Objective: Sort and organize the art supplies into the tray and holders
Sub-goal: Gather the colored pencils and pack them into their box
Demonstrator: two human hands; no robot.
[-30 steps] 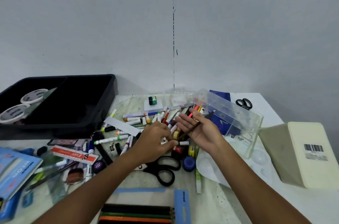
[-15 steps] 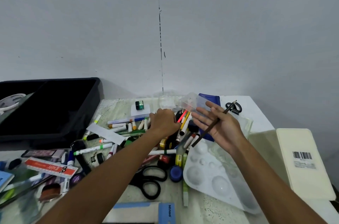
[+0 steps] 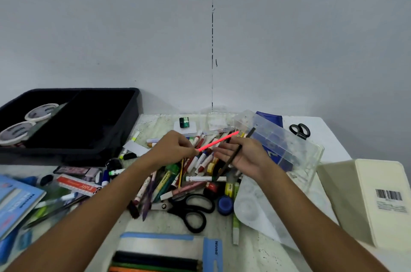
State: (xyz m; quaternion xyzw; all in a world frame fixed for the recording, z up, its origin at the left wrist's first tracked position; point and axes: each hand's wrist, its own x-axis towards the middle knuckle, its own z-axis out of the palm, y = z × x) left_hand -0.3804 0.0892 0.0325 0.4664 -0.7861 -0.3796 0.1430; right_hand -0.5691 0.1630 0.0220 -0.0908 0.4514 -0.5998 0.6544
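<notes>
The worktop (image 3: 262, 256) carries a scatter of loose supplies, so sorting has barely begun. The black tray (image 3: 124, 136) sits at the far left, out of the clutter, with two tape rolls (image 3: 29, 122) already in its left compartment. A clear compartment box (image 3: 289, 145) stands tilted just beyond the hands, probably to take small pieces. Black scissors (image 3: 189, 209) lie flat below the marker pile (image 3: 178, 178). The left hand (image 3: 173, 149) has its grip pinched on one end of a neon pink stick (image 3: 219, 141), lifted clear of the pile and angled toward the right hand (image 3: 246, 156). That palm is turned up, fingers loosely curled round a dark thin pencil (image 3: 233, 156), seemingly gathering like items into one bundle before stowing them
</notes>
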